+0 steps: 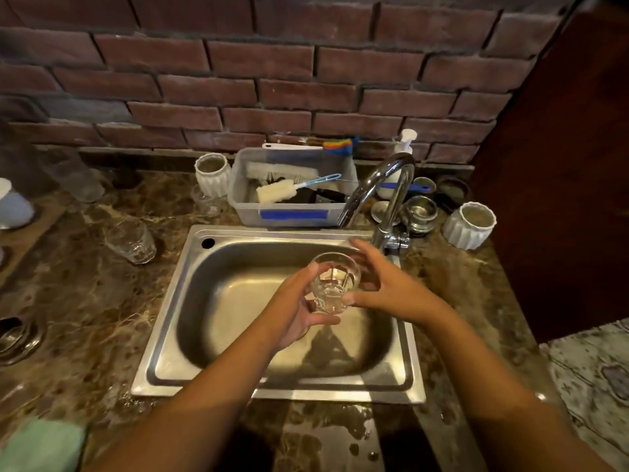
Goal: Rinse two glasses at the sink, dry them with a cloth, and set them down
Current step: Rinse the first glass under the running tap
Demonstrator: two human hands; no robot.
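- Glass that I hold: clear and colourless, with vertical facets round its lower part.
- Second glass, to my left: clear, faceted.
- Sink: plain dull silver steel.
- Tap: bright chrome.
- Countertop: dark brown marble, veined in cream and tan.
- Wall: red-brown bricks, dark grey mortar.
- Tub: translucent grey, with one blue tape strip.
- Bottle brush: white foam head, blue handle.
- Cloth by my left arm: mint green.
- Pot, to my right: white, vertically ribbed.

Dim, warm lighting. Glare on the sink rim and faucet. Wide-angle distortion bends frame edges; corners dark, left edge soft and blurred.
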